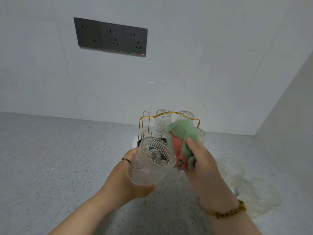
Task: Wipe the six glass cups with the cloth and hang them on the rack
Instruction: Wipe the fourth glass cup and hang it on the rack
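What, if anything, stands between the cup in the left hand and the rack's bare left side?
Nothing visible does: the cup in the left hand is held before the rack. The cloth in the right hand overlaps only its right side.

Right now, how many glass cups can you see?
6 glass cups: one in the left hand, three on the rack, two on the counter at right; the cloth could hide another.

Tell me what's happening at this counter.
A person's left hand holds a patterned clear glass cup, tilted, while the right hand grips a green and pink cloth beside its rim. Three similar cups sit upside down on the gold wire rack; two more cups rest on the grey speckled countertop.
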`<action>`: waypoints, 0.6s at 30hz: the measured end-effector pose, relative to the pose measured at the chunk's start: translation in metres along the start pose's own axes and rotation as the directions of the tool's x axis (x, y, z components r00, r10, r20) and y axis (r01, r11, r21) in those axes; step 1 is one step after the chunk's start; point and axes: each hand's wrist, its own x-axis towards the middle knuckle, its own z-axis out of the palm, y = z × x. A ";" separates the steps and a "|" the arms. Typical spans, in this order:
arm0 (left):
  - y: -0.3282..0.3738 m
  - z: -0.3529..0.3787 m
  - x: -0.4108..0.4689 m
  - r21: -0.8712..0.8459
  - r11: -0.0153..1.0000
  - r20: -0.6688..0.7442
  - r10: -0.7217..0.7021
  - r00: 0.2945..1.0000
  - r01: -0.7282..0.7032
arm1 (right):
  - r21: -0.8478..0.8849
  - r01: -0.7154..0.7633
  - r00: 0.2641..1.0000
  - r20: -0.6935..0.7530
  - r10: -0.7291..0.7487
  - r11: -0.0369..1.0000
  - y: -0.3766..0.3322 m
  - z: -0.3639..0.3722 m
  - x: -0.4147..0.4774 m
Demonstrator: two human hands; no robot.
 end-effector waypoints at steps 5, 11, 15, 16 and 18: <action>0.003 -0.007 0.002 0.147 0.988 0.074 0.027 0.997 -0.038 | -0.544 0.012 0.974 0.197 0.114 0.839 -0.017 0.008 0.009; 0.013 -0.021 0.005 0.264 0.964 0.081 -0.010 0.997 -0.012 | -0.806 0.158 0.972 0.229 0.055 0.570 -0.026 0.017 0.021; 0.018 -0.021 0.005 0.399 0.914 0.085 0.043 0.995 -0.073 | -0.902 0.240 0.966 0.257 0.000 0.360 -0.021 0.023 0.031; 0.018 -0.020 0.004 0.429 0.899 0.062 0.061 0.996 -0.082 | -0.903 0.245 0.966 0.260 -0.005 0.352 -0.019 0.021 0.033; 0.013 -0.018 0.005 0.475 0.876 0.004 0.091 0.996 -0.082 | -0.914 0.224 0.970 0.243 0.014 0.339 -0.016 0.021 0.035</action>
